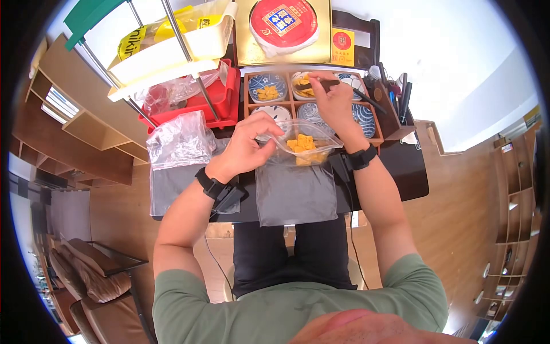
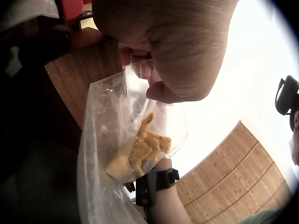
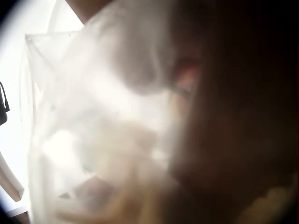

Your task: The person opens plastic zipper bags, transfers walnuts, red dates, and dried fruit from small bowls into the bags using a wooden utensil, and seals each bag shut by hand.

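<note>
In the head view my left hand [image 1: 243,146] pinches the rim of a clear plastic bag [image 1: 295,195], holding its mouth open. Yellow cracker pieces [image 1: 303,143] lie inside, just below the opening; the left wrist view shows these crackers [image 2: 142,144] through the film. My right hand [image 1: 335,103] grips a dark brown utensil [image 1: 323,86] over the back middle bowl [image 1: 295,80], which contains similar yellow pieces. The utensil's full shape is hidden by the fingers. The right wrist view is mostly blurred by the bag [image 3: 93,93] close to the lens.
A wooden divided tray [image 1: 247,109] holds several patterned bowls, one [image 1: 267,86] with yellow pieces. Left are a red basket [image 1: 229,109], a cream rack [image 1: 172,63] and more clear bags [image 1: 183,143]. A gold box [image 1: 246,34] stands behind, a pen holder [image 1: 392,117] to the right.
</note>
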Demonstrator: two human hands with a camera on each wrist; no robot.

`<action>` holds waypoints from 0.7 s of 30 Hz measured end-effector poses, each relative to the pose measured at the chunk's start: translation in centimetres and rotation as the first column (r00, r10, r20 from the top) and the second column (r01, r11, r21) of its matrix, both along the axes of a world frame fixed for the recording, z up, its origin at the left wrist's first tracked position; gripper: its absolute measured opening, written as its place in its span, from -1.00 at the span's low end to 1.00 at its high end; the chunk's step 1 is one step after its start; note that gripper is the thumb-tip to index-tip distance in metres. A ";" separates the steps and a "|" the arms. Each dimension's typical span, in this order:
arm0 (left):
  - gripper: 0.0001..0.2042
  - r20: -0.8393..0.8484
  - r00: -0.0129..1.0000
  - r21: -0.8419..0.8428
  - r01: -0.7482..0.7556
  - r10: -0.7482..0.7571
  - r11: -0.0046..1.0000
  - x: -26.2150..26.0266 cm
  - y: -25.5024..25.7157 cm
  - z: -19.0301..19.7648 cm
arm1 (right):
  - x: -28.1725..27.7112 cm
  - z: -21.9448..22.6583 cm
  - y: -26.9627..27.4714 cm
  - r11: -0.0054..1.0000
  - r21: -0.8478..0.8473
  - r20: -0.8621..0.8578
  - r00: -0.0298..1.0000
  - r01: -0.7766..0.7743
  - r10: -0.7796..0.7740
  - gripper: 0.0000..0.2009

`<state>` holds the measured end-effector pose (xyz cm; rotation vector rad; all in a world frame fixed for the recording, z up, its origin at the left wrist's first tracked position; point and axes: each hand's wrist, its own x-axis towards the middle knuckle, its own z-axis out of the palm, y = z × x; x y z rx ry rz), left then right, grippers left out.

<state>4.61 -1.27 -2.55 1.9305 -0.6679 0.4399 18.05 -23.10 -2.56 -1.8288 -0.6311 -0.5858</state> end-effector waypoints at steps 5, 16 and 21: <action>-0.76 0.011 1.000 0.008 -0.010 0.010 1.000 -0.1 0.0 0.2 | -0.6 1.1 -0.4 0.995 0.095 -0.027 0.999 0.045 -0.042 -0.86; -0.74 0.001 1.000 0.010 -0.002 0.002 1.000 0.0 0.2 -0.1 | -1.1 3.1 -6.5 0.501 0.787 -0.146 0.679 -0.361 0.719 -0.87; -0.74 -0.031 1.000 0.009 0.001 -0.001 1.000 -0.1 0.1 0.1 | -2.3 3.1 -6.9 0.573 0.661 -0.287 0.542 -0.485 0.790 -0.86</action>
